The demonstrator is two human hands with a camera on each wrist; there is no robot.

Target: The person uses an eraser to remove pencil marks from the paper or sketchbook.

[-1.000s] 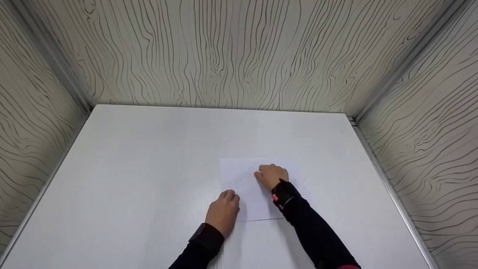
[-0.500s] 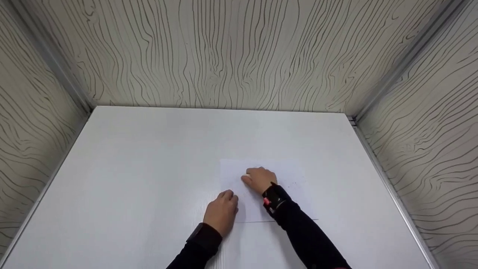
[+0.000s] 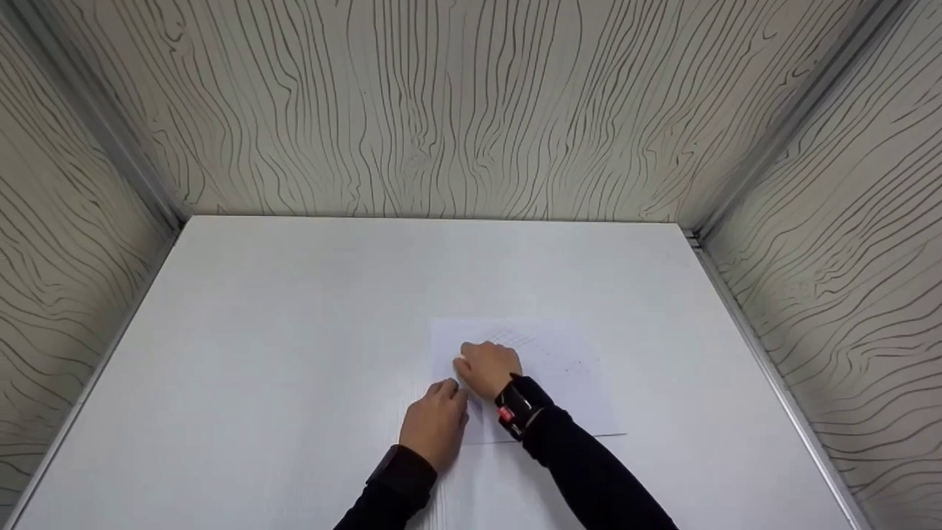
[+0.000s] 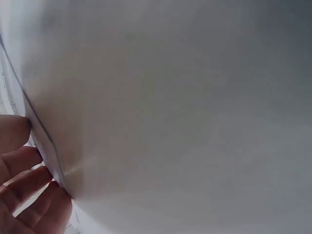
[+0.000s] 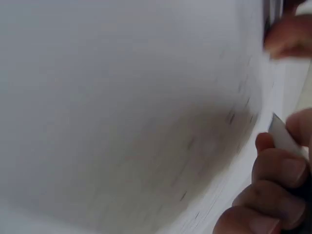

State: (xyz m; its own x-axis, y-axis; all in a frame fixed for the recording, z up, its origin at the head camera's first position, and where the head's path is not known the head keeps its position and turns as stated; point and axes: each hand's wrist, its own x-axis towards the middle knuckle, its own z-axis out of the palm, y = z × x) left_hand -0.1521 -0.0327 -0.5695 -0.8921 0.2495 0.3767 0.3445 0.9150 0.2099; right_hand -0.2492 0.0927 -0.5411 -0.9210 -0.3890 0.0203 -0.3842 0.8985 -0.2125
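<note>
A white sheet of paper (image 3: 548, 401) lies on the white table (image 3: 294, 353). My left hand (image 3: 434, 423) rests at the paper's left edge, and in the left wrist view its fingertips (image 4: 58, 204) press along that edge. My right hand (image 3: 489, 368) is over the left part of the sheet, its fingers curled round a small white eraser (image 5: 283, 135); much of the eraser is hidden by the fingers. Faint crosshatched lines (image 3: 511, 337) show on the paper beyond the right hand. Dark crumbs (image 5: 183, 196) are scattered on the sheet near the eraser. The two hands are close together.
Wood-grain patterned panels (image 3: 434, 110) stand behind the table and at both sides. Metal corner posts (image 3: 121, 140) join them. Several small dark specks (image 3: 574, 366) lie on the right part of the paper.
My right hand has swept left and slightly nearer across the paper with the eraser, coming beside the left hand. The left hand has stayed nearly still.
</note>
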